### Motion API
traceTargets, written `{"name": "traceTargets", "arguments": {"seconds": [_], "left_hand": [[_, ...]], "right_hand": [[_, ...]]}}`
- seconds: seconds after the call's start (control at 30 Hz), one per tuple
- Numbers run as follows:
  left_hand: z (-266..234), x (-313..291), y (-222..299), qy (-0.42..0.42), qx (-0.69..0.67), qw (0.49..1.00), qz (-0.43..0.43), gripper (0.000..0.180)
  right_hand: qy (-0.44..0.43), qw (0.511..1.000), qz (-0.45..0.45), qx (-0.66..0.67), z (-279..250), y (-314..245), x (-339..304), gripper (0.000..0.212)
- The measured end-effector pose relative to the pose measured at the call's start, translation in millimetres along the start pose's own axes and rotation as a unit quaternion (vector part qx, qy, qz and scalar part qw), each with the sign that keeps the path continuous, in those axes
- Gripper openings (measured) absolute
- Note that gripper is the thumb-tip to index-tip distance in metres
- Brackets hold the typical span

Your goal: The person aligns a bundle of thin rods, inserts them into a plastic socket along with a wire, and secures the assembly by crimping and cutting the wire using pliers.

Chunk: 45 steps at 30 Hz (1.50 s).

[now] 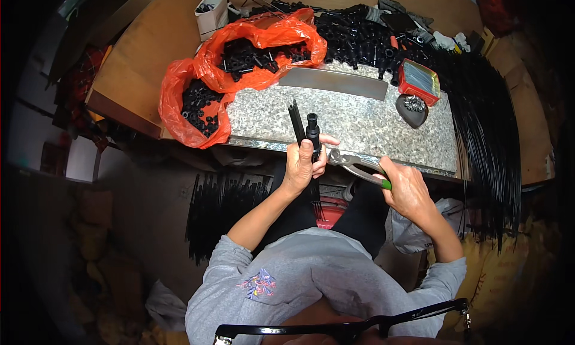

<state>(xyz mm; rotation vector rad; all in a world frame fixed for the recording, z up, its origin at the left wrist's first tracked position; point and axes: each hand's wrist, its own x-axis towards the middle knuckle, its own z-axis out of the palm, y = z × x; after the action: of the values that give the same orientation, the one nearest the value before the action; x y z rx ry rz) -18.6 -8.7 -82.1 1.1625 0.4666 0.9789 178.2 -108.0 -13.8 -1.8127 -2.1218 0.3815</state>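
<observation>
My left hand (298, 170) is closed around a black tubular plastic fitting (312, 128) and a bundle of thin black rods (296, 122). The fitting stands upright above the thumb, with the rods beside it. Below the fist, thin rod ends (317, 210) hang over my lap. My right hand (408, 189) grips a pair of metal pliers (363, 166) with green on the handle. The plier head lies close to the fingers of my left hand; whether it grips anything is too small to tell. Both hands are at the near edge of the speckled stone slab (263, 114).
Two red plastic bags (206, 48) of small black parts sit at the slab's left. A pile of black fittings (353, 39) lies behind a flat metal strip (335, 83). At right are a red box (419, 93), a dark dish (412, 114) of small metal pieces and long black rods (494, 135).
</observation>
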Motion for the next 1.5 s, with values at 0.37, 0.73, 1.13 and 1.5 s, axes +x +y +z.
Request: {"name": "traceTargets", "arguments": {"seconds": [0.37, 0.73, 1.13, 1.5], "left_hand": [[2.3, -4.9, -1.9, 0.007, 0.012, 1.0, -0.017, 0.068], [8.8, -1.7, 2.0, 0.017, 0.022, 0.999, -0.02, 0.075], [13.6, -1.7, 2.2, 0.049, 0.032, 0.998, -0.02, 0.072], [7.8, -5.9, -4.3, 0.03, -0.012, 0.999, 0.03, 0.069]], "right_hand": [[0.04, 0.996, -0.039, -0.064, -1.7, -0.2, 5.5, 0.018], [0.014, 0.989, -0.071, -0.132, -13.4, -0.4, 9.5, 0.032], [0.002, 0.98, -0.067, -0.188, -28.7, -13.8, 12.2, 0.029], [-0.188, 0.98, -0.001, 0.07, -13.9, -6.5, 12.0, 0.02]]}}
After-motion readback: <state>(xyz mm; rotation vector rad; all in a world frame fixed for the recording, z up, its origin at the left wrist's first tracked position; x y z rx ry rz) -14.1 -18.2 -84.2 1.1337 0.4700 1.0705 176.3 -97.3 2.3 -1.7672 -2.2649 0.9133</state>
